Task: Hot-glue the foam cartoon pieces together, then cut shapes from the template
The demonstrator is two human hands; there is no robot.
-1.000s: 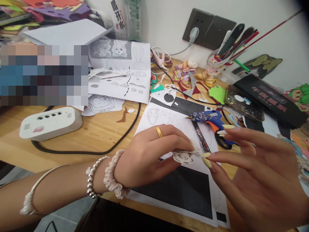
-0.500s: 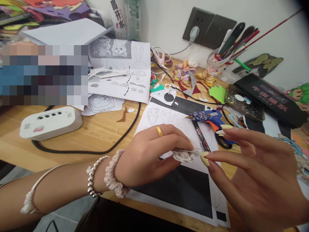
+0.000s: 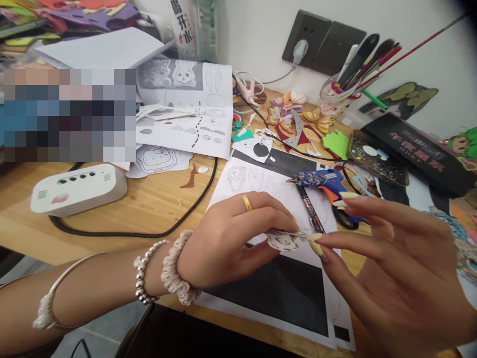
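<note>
My left hand (image 3: 231,238), with a gold ring and beaded bracelets at the wrist, pinches a small paper cutout (image 3: 283,240) printed with a cartoon face. My right hand (image 3: 387,263), with long yellow nails, pinches the cutout's right edge between thumb and forefinger while its other fingers fan out. Both hands hover over a printed sheet (image 3: 268,186) with cartoon outlines and a black rectangle, lying on the wooden desk (image 3: 149,204).
A blue glue gun (image 3: 320,180) and a pen (image 3: 311,211) lie just beyond my hands. A white device (image 3: 76,189) with a black cable (image 3: 179,214) sits at left. Printed sheets (image 3: 186,107), coloured scraps, a cup of brushes (image 3: 345,94) and a black box (image 3: 421,151) crowd the back.
</note>
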